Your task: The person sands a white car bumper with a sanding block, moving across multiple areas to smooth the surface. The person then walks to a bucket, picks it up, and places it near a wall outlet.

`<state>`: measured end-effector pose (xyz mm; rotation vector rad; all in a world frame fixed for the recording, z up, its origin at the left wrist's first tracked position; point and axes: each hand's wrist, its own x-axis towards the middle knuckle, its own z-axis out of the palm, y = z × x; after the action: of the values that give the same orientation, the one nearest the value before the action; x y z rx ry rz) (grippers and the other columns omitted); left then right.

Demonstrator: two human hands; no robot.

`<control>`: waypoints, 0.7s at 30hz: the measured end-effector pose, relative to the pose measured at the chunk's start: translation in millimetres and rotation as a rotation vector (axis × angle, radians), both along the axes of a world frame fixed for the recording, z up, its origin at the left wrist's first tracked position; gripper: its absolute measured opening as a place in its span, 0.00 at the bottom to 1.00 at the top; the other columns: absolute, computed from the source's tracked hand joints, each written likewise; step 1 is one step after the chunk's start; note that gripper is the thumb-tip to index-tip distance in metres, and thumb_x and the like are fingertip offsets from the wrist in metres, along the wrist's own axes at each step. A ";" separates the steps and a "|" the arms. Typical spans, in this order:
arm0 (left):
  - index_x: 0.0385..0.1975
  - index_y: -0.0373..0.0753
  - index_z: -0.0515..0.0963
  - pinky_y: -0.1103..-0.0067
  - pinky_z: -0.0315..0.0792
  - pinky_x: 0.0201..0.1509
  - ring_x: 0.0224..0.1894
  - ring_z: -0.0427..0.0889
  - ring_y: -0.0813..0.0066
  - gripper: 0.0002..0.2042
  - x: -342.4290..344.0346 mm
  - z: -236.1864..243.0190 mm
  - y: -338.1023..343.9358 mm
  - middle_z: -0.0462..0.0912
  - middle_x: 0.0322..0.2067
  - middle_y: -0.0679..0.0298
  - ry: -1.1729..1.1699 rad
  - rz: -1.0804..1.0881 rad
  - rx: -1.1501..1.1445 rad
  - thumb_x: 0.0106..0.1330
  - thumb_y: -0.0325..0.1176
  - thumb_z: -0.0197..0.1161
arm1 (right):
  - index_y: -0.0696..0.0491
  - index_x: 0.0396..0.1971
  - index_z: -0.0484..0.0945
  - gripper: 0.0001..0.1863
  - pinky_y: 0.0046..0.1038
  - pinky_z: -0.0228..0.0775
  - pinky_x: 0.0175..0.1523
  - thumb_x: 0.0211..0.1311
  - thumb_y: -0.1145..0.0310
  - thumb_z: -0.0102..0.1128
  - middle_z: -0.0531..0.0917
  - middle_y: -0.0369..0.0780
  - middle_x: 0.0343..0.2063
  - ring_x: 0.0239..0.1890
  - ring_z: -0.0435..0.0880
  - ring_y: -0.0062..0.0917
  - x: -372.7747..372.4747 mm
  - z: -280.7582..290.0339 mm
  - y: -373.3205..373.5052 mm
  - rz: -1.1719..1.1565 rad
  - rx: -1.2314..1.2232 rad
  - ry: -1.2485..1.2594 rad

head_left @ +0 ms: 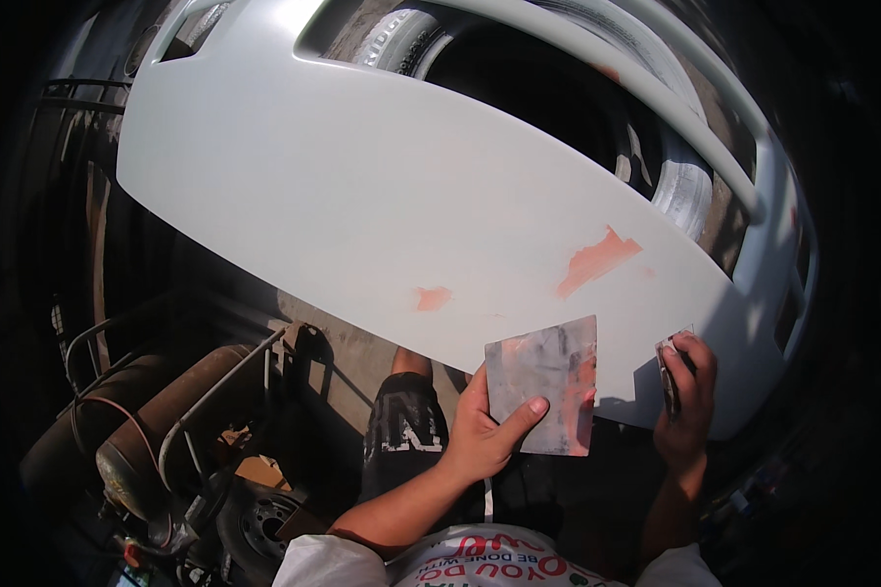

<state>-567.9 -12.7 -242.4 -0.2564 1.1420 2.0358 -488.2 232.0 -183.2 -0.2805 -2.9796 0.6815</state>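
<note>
Your left hand (489, 432) is clamped on a flat square board (541, 382), thumb pressed on its face, which is smeared grey and pink. Your right hand (690, 386), at three o'clock from the board, has its fingers closed around a small flat tool (669, 383); whether its tip touches the pale bumper (294, 186), you cannot tell. That bumper spreads from ten o'clock to three o'clock around the board, with a larger pink patch (597, 262) near one o'clock and a smaller one (433, 298) near ten. Well apart at nine o'clock lie rusty cylinders (171, 391) in a metal frame (171, 445), contents hidden from you.
</note>
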 end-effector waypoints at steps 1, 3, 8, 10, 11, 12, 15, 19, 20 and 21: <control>0.65 0.30 0.63 0.74 0.69 0.63 0.57 0.76 0.73 0.28 -4.1 0.0 -5.7 0.77 0.55 0.58 0.016 0.002 -0.012 0.68 0.30 0.67 | 0.55 0.52 0.78 0.22 0.46 0.65 0.66 0.56 0.85 0.57 0.75 0.47 0.54 0.60 0.74 0.46 -5.4 -0.2 -5.2 0.008 -0.003 -0.007; 0.65 0.30 0.63 0.75 0.69 0.63 0.57 0.77 0.73 0.28 -8.5 0.5 -15.3 0.78 0.55 0.58 0.002 0.009 -0.028 0.68 0.30 0.66 | 0.56 0.52 0.78 0.24 0.46 0.65 0.67 0.52 0.86 0.57 0.75 0.47 0.54 0.60 0.73 0.46 -12.6 1.1 -17.3 0.009 -0.002 -0.044; 0.63 0.30 0.67 0.76 0.70 0.60 0.54 0.78 0.75 0.25 -28.3 -5.7 -42.4 0.81 0.52 0.58 0.021 -0.050 -0.059 0.70 0.30 0.65 | 0.57 0.52 0.79 0.30 0.46 0.64 0.68 0.44 0.90 0.55 0.76 0.48 0.54 0.61 0.73 0.47 -39.1 5.8 -55.2 -0.041 -0.038 -0.094; 0.62 0.30 0.68 0.77 0.71 0.59 0.53 0.79 0.76 0.23 -39.1 -9.2 -57.2 0.82 0.50 0.57 0.065 -0.091 -0.074 0.70 0.30 0.64 | 0.57 0.53 0.79 0.32 0.45 0.64 0.68 0.42 0.91 0.55 0.76 0.48 0.54 0.61 0.73 0.47 -52.8 6.1 -71.8 -0.049 -0.052 -0.106; 0.62 0.30 0.69 0.77 0.72 0.58 0.52 0.79 0.77 0.23 -44.4 -13.5 -63.7 0.83 0.49 0.57 0.064 -0.085 -0.078 0.70 0.30 0.64 | 0.56 0.53 0.79 0.32 0.45 0.64 0.67 0.42 0.91 0.55 0.76 0.47 0.54 0.60 0.74 0.47 -57.9 2.9 -78.1 -0.053 -0.053 -0.103; 0.61 0.30 0.70 0.77 0.72 0.58 0.51 0.80 0.77 0.22 -49.6 -19.0 -70.6 0.83 0.49 0.57 0.062 -0.081 -0.081 0.70 0.30 0.64 | 0.56 0.53 0.79 0.32 0.44 0.65 0.67 0.43 0.90 0.56 0.76 0.47 0.54 0.60 0.74 0.47 -61.5 -2.4 -84.4 -0.059 -0.054 -0.099; 0.60 0.29 0.70 0.78 0.73 0.56 0.50 0.81 0.78 0.22 -68.1 -27.1 -98.1 0.84 0.48 0.57 0.033 -0.113 -0.102 0.70 0.30 0.65 | 0.55 0.53 0.79 0.30 0.44 0.66 0.66 0.45 0.89 0.58 0.76 0.47 0.54 0.59 0.75 0.46 -72.3 -15.4 -107.6 -0.072 -0.064 -0.079; 0.57 0.28 0.71 0.78 0.74 0.55 0.49 0.81 0.76 0.21 -106.3 -31.3 -132.7 0.84 0.48 0.57 0.097 -0.102 -0.173 0.68 0.29 0.67 | 0.53 0.53 0.80 0.27 0.42 0.68 0.64 0.49 0.87 0.62 0.77 0.46 0.54 0.59 0.76 0.44 -95.9 -27.1 -135.3 -0.111 -0.088 -0.081; 0.57 0.28 0.72 0.77 0.74 0.55 0.49 0.81 0.75 0.21 -115.8 -32.4 -139.0 0.83 0.48 0.57 0.117 -0.091 -0.194 0.68 0.29 0.67 | 0.53 0.52 0.81 0.26 0.42 0.68 0.64 0.50 0.87 0.62 0.77 0.46 0.53 0.58 0.76 0.44 -102.3 -27.4 -140.5 -0.114 -0.083 -0.074; 0.57 0.28 0.71 0.77 0.73 0.56 0.49 0.81 0.74 0.21 -123.2 -35.1 -143.5 0.83 0.48 0.57 0.123 -0.044 -0.191 0.67 0.29 0.68 | 0.53 0.52 0.81 0.26 0.41 0.69 0.64 0.51 0.87 0.62 0.77 0.46 0.53 0.58 0.76 0.44 -108.5 -27.7 -144.7 -0.116 -0.078 -0.068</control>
<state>-691.0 -156.2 -277.5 -0.1999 1.4092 1.9276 -596.7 87.3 -210.9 -0.4870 -2.9756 0.7920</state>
